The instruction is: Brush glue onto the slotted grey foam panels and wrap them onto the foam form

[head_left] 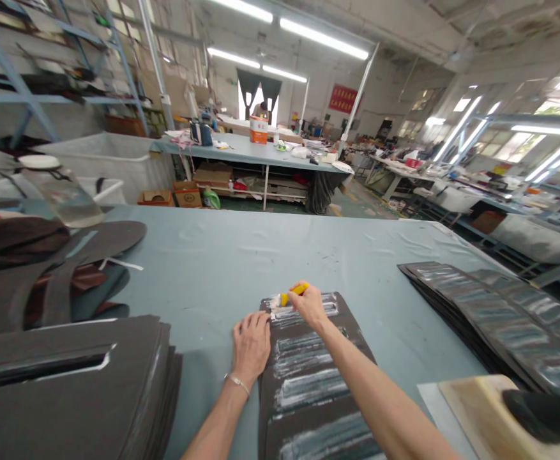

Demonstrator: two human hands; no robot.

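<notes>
Right hand (304,305) closed firmly around a yellow-handled tool (293,294), its tip at a white smear near the top of a dark panel (308,404). Left hand (251,345) lay open and flat at the panel's edge, holding nothing. The panel sat on the worktop (212,268) — white-streaked across its face — with a streaked stack (500,313) to the right and a plain dark stack (69,390) to the left.

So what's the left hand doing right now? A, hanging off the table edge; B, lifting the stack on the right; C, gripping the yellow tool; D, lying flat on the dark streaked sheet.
D: the left hand lies flat on the dark streaked sheet, while the yellow-handled tool is in the right hand.
</notes>
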